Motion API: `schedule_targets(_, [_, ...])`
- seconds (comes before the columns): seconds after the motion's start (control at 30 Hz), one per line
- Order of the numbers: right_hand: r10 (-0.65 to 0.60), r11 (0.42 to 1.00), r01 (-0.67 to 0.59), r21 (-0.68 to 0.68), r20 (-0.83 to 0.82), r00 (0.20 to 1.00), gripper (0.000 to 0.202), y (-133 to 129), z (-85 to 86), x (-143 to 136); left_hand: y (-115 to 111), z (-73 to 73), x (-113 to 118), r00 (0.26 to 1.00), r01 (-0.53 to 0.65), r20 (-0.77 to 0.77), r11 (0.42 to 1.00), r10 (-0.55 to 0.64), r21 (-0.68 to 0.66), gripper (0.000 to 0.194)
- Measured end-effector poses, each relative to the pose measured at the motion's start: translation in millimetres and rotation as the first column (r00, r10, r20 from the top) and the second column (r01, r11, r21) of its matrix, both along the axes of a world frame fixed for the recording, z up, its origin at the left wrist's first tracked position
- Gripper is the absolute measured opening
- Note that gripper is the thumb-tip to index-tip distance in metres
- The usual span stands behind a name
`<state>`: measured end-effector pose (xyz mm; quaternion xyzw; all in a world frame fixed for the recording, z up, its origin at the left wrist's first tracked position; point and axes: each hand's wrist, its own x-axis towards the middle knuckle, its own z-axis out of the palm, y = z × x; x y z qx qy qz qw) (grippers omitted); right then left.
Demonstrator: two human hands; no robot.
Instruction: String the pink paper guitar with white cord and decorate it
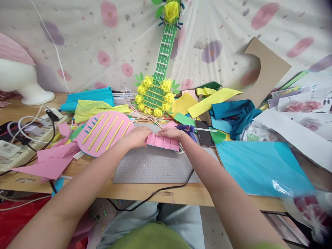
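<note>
A pink ridged paper strip (163,142) is held just above the grey cutting mat (155,169). My left hand (139,136) grips its left end, and my right hand (169,133) lies over its top right part with the fingers closed on the far edge. Part of the strip is hidden under my fingers. Right beside my right hand lies a blue glue gun (187,130) with a white glue stick in it. To the left rests a pink rounded paper piece (105,133) with yellow strips across it and short blue ones at its upper left.
A green paper guitar (163,57) with yellow flowers leans on the back curtain. A phone (204,133) and turquoise sheet (259,166) lie on the right. Power strips (31,145) and pink paper scraps (54,160) fill the left. A black cord (155,192) crosses the front edge.
</note>
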<state>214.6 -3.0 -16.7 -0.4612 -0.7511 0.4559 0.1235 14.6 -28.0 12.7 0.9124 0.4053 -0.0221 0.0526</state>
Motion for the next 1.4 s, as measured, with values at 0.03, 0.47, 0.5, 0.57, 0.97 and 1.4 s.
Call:
schedule_targets(0.03, [0.003, 1.000, -0.003, -0.002, 0.004, 1.000, 0.026, 1.4, -0.3, 0.5, 1.2, 0.1, 1.1, 1.000, -0.009, 0.003, 1.000, 0.009, -0.006, 0.057])
schedule_targets(0.47, [-0.048, 0.861, -0.145, 0.487, 0.362, 0.931, 0.072, -20.6, 9.3, -15.5, 14.5, -2.0, -3.7, 0.996, -0.078, 0.041, 0.997, 0.079, -0.020, 0.053])
schedule_targets(0.5, [-0.051, 0.848, -0.162, 0.504, 0.382, 0.923, 0.072, -21.8, 6.4, -17.5, 17.0, -4.4, -5.1, 0.996, -0.081, 0.047, 0.996, 0.082, -0.024, 0.054])
schedule_targets(0.57, [-0.049, 0.827, -0.191, 0.529, 0.406, 0.913, 0.069, -22.1, 0.4, -21.3, 21.7, -8.7, -8.1, 0.995, -0.078, 0.053, 0.996, 0.080, -0.039, 0.055])
schedule_targets(0.97, [-0.156, 0.735, -0.072, 0.675, 0.272, 0.950, 0.064, -14.0, -22.2, -14.2, 87.6, 13.2, -34.9, 0.861, -0.491, 0.109, 0.868, 0.497, -0.072, 0.029])
schedule_targets(1.4, [-0.385, 0.516, 0.287, 0.807, -0.081, 0.919, 0.028, -35.3, -47.9, -2.6, 197.4, -21.3, -15.1, 0.624, -0.768, 0.056, 0.625, 0.779, -0.141, 0.016])
